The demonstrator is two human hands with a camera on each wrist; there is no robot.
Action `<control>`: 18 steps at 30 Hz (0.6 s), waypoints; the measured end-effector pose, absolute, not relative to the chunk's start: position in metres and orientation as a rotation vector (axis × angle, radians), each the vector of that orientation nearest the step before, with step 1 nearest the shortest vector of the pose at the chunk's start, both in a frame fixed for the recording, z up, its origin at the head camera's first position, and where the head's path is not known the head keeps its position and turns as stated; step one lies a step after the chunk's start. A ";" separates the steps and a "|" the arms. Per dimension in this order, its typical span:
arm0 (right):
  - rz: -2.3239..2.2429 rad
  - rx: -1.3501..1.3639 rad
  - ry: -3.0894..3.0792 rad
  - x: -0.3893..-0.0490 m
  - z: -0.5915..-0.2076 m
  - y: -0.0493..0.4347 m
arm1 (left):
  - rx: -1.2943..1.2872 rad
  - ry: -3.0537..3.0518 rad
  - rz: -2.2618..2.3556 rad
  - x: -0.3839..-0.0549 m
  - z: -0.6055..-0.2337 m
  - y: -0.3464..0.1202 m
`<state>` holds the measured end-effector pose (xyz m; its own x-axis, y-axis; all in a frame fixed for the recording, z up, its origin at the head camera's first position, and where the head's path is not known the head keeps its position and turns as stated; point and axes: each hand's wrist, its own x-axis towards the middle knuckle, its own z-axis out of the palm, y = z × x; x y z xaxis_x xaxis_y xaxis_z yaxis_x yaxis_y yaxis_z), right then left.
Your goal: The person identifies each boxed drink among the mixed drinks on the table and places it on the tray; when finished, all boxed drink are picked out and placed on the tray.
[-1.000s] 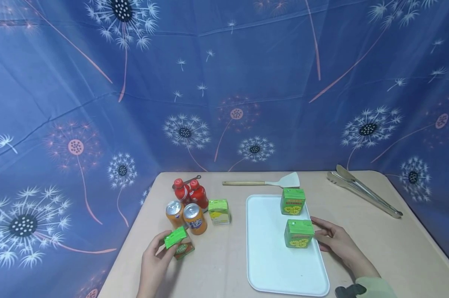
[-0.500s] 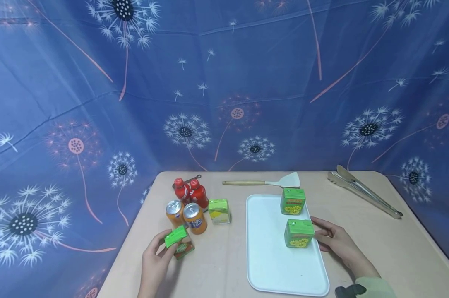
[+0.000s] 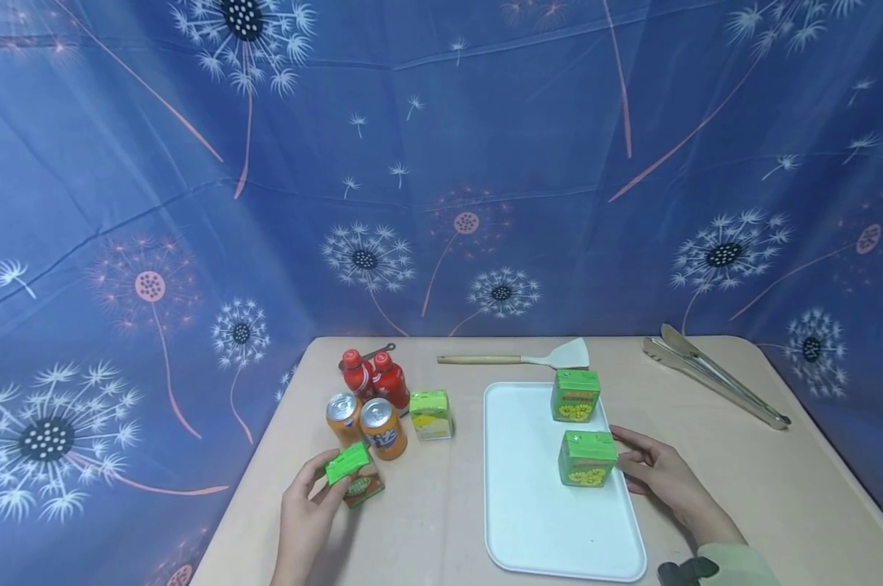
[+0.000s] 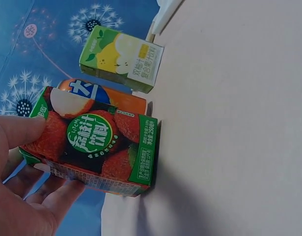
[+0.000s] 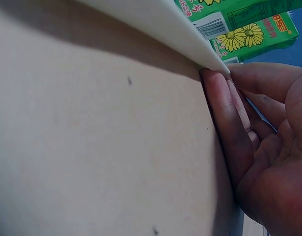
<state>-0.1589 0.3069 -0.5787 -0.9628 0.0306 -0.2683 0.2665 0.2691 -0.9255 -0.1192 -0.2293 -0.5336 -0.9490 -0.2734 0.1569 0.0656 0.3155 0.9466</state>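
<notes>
In the head view my left hand (image 3: pixel 307 505) grips a litchi juice box (image 3: pixel 358 480) by its upper part, thumb on one side and fingers on the other. Its litchi picture (image 4: pixel 89 135) faces the left wrist camera. The box leans slightly; whether its base touches the table I cannot tell. My right hand (image 3: pixel 664 476) pinches the right rim of the white tray (image 3: pixel 536 521), thumb and fingers meeting at the edge in the right wrist view. Two green juice boxes with yellow flowers stand on the tray, a nearer box (image 3: pixel 587 460) and a farther box (image 3: pixel 576 397).
Two orange soda cans (image 3: pixel 384 431), two red-capped bottles (image 3: pixel 390 382) and a yellow-green juice box (image 3: pixel 431 417) stand beyond my left hand. A dark-handled utensil (image 3: pixel 378 353) lies behind the bottles. Along the back lie a spatula (image 3: pixel 514 358) and metal tongs (image 3: pixel 715 378).
My left hand and the litchi juice box have shifted very slightly to the right. The right hand and the tray stay practically where they were.
</notes>
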 end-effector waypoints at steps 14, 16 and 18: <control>-1.740 0.299 2.351 -0.160 -0.581 0.309 | 0.023 -2.258 -1.711 -0.122 -0.529 -0.212; -1.741 0.298 2.351 -0.160 -0.581 0.309 | 0.019 -2.264 -1.727 -0.122 -0.528 -0.208; -1.748 0.293 2.347 -0.160 -0.581 0.309 | 0.018 -2.269 -1.751 -0.123 -0.526 -0.204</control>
